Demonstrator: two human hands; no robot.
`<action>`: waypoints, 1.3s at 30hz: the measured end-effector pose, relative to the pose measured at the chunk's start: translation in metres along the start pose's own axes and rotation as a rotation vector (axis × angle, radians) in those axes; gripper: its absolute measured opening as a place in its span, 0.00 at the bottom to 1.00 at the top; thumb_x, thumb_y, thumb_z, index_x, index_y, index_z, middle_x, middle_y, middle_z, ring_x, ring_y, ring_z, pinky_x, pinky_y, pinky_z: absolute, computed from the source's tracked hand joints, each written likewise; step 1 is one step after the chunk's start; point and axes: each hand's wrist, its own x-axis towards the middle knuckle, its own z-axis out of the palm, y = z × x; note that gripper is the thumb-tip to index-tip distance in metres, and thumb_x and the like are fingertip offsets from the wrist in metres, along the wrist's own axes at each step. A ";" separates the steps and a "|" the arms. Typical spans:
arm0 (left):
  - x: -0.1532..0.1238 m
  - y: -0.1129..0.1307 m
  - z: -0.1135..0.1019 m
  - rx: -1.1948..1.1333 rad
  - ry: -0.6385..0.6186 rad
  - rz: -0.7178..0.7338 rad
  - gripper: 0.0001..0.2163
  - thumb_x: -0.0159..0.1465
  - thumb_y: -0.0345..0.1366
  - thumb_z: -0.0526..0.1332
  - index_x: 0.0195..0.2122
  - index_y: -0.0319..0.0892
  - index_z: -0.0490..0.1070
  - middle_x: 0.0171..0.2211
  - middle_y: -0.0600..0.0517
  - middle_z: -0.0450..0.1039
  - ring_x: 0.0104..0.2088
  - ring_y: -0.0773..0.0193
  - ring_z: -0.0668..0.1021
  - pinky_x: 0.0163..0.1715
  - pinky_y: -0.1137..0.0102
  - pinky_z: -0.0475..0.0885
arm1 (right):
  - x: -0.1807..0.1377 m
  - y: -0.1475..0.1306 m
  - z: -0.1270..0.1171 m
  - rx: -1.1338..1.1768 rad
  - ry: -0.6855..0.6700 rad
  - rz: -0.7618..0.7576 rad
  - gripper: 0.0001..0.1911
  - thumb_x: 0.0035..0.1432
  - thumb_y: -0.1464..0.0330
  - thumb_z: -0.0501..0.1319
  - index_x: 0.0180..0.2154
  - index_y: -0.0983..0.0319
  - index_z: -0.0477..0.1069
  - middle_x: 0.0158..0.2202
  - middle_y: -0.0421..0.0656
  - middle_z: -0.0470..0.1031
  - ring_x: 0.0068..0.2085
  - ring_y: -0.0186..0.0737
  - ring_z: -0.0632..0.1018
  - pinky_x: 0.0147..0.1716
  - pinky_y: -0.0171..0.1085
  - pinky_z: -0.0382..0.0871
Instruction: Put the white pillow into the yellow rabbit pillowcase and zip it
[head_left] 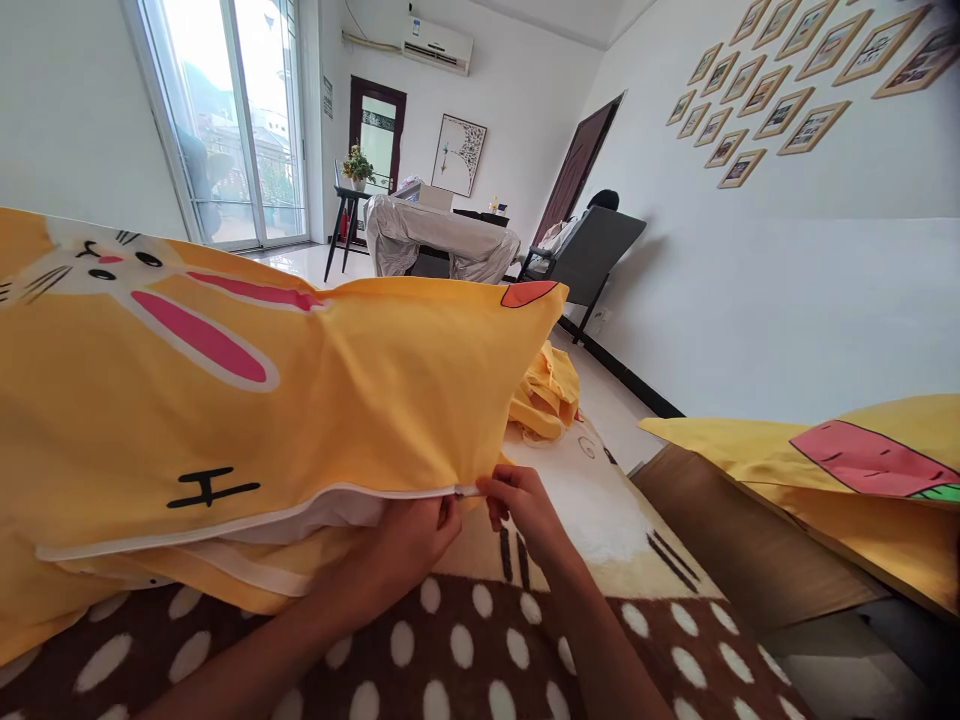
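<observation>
A big yellow pillowcase (pixel 300 400) printed with a white rabbit face and pink ears fills the left half of the view, with a pillow inside. Its open edge with a white zipper strip (pixel 247 515) runs along the bottom. My left hand (pixel 409 545) is closed on that edge just left of the zipper's end. My right hand (pixel 517 500) pinches the small zipper pull (pixel 466 490) at the pillowcase's corner. Both hands meet there, above a bedcover (pixel 480 650) that is brown with white dots.
A second yellow pillow (pixel 847 470) with a pink carrot print lies on a wooden surface at the right. Crumpled yellow fabric (pixel 547 395) sits beyond the hands. Farther off stand a covered table (pixel 442 240), a grey chair (pixel 592 255) and a glass door (pixel 240 120).
</observation>
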 end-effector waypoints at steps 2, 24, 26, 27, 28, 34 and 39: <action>-0.001 0.000 -0.005 -0.038 -0.038 -0.040 0.11 0.65 0.36 0.49 0.32 0.40 0.69 0.32 0.48 0.75 0.33 0.59 0.75 0.38 0.64 0.68 | 0.002 -0.001 -0.007 -0.026 0.096 -0.024 0.12 0.42 0.62 0.60 0.16 0.60 0.61 0.09 0.33 0.59 0.13 0.28 0.60 0.18 0.33 0.46; -0.013 0.010 -0.022 -0.037 -0.104 -0.120 0.10 0.64 0.37 0.50 0.32 0.41 0.67 0.33 0.47 0.76 0.32 0.59 0.73 0.34 0.66 0.62 | -0.029 -0.017 0.017 -0.826 0.093 -1.077 0.07 0.61 0.76 0.57 0.36 0.61 0.71 0.32 0.43 0.76 0.34 0.38 0.74 0.36 0.38 0.64; -0.012 0.010 -0.022 -0.074 -0.082 -0.118 0.09 0.63 0.36 0.50 0.30 0.42 0.66 0.31 0.48 0.74 0.30 0.60 0.71 0.33 0.66 0.61 | -0.028 -0.015 0.016 -0.847 0.084 -1.082 0.07 0.61 0.76 0.56 0.37 0.61 0.71 0.32 0.43 0.76 0.35 0.39 0.74 0.36 0.38 0.65; -0.012 0.010 -0.022 -0.084 -0.072 -0.116 0.08 0.62 0.36 0.50 0.29 0.42 0.65 0.30 0.49 0.73 0.30 0.61 0.71 0.33 0.66 0.60 | -0.027 -0.015 0.016 -0.864 0.082 -1.088 0.07 0.61 0.76 0.56 0.37 0.61 0.71 0.33 0.43 0.76 0.35 0.39 0.74 0.36 0.38 0.65; -0.011 0.010 -0.023 -0.088 -0.068 -0.119 0.08 0.62 0.36 0.50 0.28 0.42 0.64 0.29 0.49 0.73 0.29 0.62 0.70 0.33 0.66 0.59 | -0.027 -0.014 0.016 -0.885 0.083 -1.097 0.06 0.62 0.76 0.56 0.37 0.62 0.70 0.33 0.44 0.75 0.35 0.39 0.74 0.36 0.38 0.64; -0.008 0.013 -0.026 -0.165 -0.070 -0.137 0.07 0.60 0.35 0.50 0.28 0.41 0.63 0.29 0.49 0.72 0.30 0.63 0.68 0.33 0.67 0.61 | -0.025 -0.011 0.023 -1.059 0.247 -1.249 0.09 0.63 0.76 0.54 0.31 0.63 0.69 0.26 0.42 0.72 0.28 0.37 0.70 0.30 0.38 0.60; -0.007 0.013 -0.026 -0.145 -0.058 -0.142 0.09 0.62 0.35 0.51 0.26 0.40 0.65 0.27 0.50 0.73 0.28 0.63 0.70 0.31 0.68 0.63 | -0.021 -0.005 0.024 -1.063 0.289 -1.293 0.09 0.63 0.77 0.54 0.32 0.62 0.70 0.23 0.41 0.70 0.26 0.36 0.69 0.29 0.37 0.60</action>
